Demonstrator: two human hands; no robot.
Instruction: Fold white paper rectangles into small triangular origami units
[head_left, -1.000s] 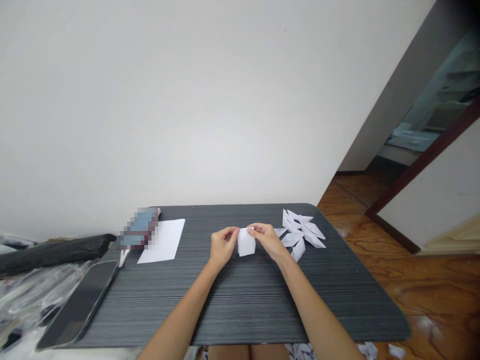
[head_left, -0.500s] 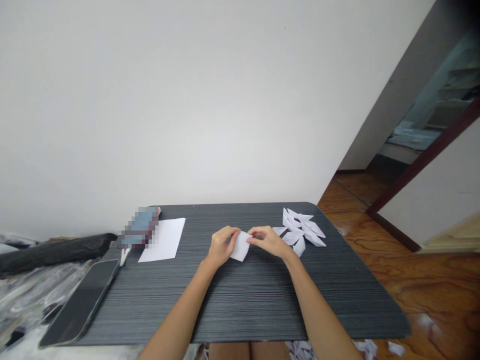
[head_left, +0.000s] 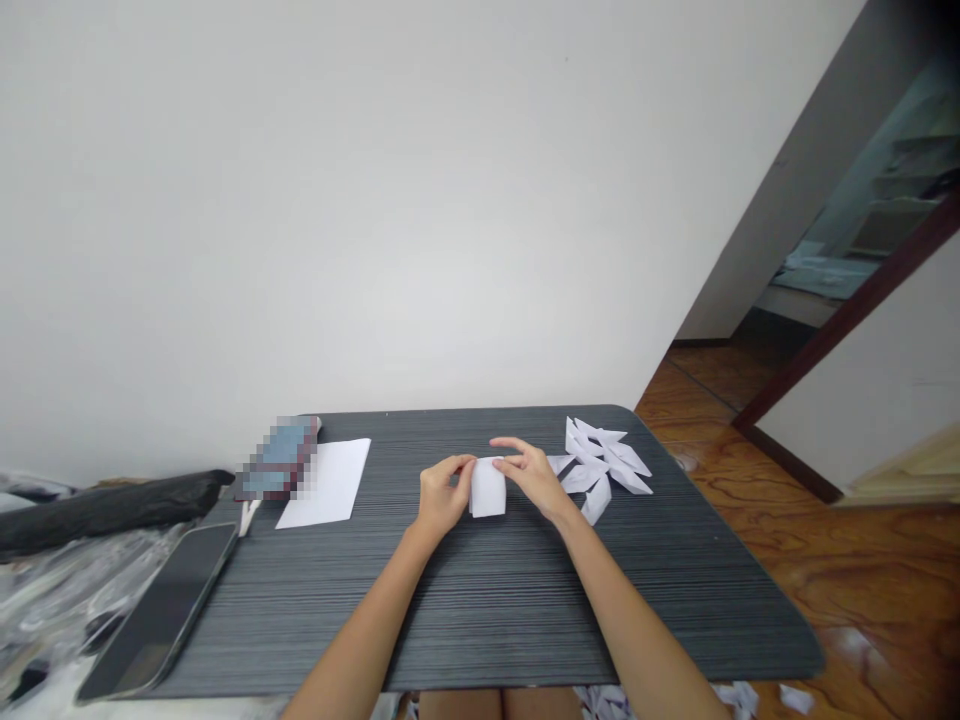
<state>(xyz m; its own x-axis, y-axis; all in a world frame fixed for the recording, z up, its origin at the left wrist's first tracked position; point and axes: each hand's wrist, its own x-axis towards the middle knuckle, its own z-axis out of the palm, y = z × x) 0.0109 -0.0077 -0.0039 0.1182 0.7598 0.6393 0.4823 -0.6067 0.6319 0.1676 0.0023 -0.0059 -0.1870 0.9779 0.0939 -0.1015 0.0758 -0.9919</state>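
Note:
A small folded piece of white paper (head_left: 489,490) is held up just above the dark table, between my two hands. My left hand (head_left: 444,492) pinches its upper left edge between thumb and fingers. At the upper right corner, the thumb of my right hand (head_left: 534,478) presses on the paper, while its index finger is lifted and stretched out above. Right beside my right hand lies a group of folded white paper pieces (head_left: 607,455) with pointed ends. Whether the right hand's other fingers are behind the sheet is hidden.
The dark table (head_left: 495,610) stands against a white wall. On its left are a stack of white paper (head_left: 330,490), a blurred-out red and blue item (head_left: 281,455) and a phone (head_left: 161,610). Paper scraps (head_left: 796,698) lie on the floor below.
The folded paper has turned from a slant to nearly upright. My right index finger has lifted and straightened away from the thumb; my left hand keeps its pinch.

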